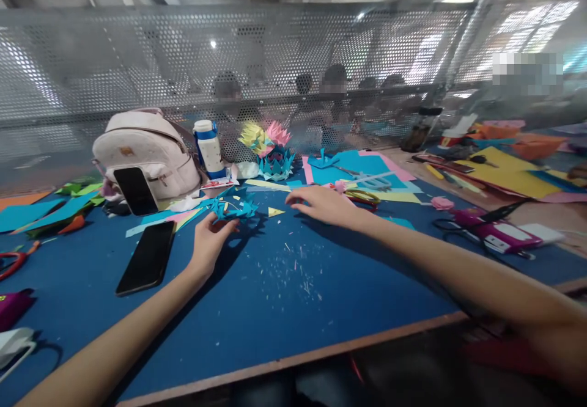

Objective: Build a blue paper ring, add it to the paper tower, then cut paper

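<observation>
Blue, spiky folded-paper ring (235,204) sits in my left hand's (208,242) fingers, just beyond them toward the bench's (206,333) far edge, broad side crosswise; my right hand (325,204), farther, curls loosely, seemingly empty.

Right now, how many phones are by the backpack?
2: one phone leans against the backpack, the other lies flat in front on the blue table.
</observation>
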Available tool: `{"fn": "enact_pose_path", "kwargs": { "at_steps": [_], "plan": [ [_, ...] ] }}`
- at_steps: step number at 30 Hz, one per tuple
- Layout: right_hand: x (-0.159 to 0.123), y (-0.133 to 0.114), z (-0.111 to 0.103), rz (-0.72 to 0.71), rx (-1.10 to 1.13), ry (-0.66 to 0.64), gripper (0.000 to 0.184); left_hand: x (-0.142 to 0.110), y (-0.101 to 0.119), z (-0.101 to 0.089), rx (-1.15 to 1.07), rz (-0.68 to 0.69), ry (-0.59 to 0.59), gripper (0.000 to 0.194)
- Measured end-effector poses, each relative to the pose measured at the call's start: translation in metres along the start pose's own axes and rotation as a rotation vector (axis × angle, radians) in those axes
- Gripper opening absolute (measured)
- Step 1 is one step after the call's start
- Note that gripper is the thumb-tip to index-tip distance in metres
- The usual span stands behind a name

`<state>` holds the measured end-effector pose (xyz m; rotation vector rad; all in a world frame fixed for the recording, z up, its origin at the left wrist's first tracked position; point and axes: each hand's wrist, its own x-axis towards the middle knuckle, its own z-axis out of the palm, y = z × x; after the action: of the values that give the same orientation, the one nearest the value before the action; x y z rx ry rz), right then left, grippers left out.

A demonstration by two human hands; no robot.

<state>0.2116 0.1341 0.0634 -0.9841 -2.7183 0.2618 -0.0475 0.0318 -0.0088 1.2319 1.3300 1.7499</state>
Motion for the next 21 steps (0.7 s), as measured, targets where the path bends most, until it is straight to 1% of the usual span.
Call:
{"fn": "enact_pose_path", "kwargs": {
  "at_steps": [2,4,5,7,9,12,16,21],
  "plan": [
    [0.032,0.003,0.013,0.014,0.041,-0.055,0.024,0.000,-0.001,-0.001,0.016,0.005,-0.002,0.026],
    [0.059,0.008,0.027,0.038,0.088,-0.111,0.017,0.000,-0.001,-0.003,0.038,0.002,-0.007,0.024],
    [0.069,0.010,0.034,0.056,0.110,-0.134,0.014,0.000,-0.001,-0.003,0.048,-0.001,-0.010,0.024],
    [0.083,0.015,0.047,0.084,0.151,-0.158,0.016,0.000,-0.001,-0.003,0.063,-0.012,-0.015,0.023],
    [0.088,0.020,0.056,0.096,0.196,-0.171,0.021,0.000,0.000,-0.002,0.073,-0.027,-0.020,0.024],
    [0.087,0.027,0.062,0.085,0.275,-0.196,0.016,-0.001,0.000,-0.002,0.080,-0.054,-0.027,0.024],
    [0.084,0.028,0.057,0.043,0.410,-0.224,0.011,-0.002,0.000,-0.002,0.083,-0.075,-0.027,0.026],
    [0.082,0.023,0.049,0.052,0.605,-0.291,0.018,-0.002,0.001,-0.003,0.074,-0.076,-0.019,0.026]
  ]
}}
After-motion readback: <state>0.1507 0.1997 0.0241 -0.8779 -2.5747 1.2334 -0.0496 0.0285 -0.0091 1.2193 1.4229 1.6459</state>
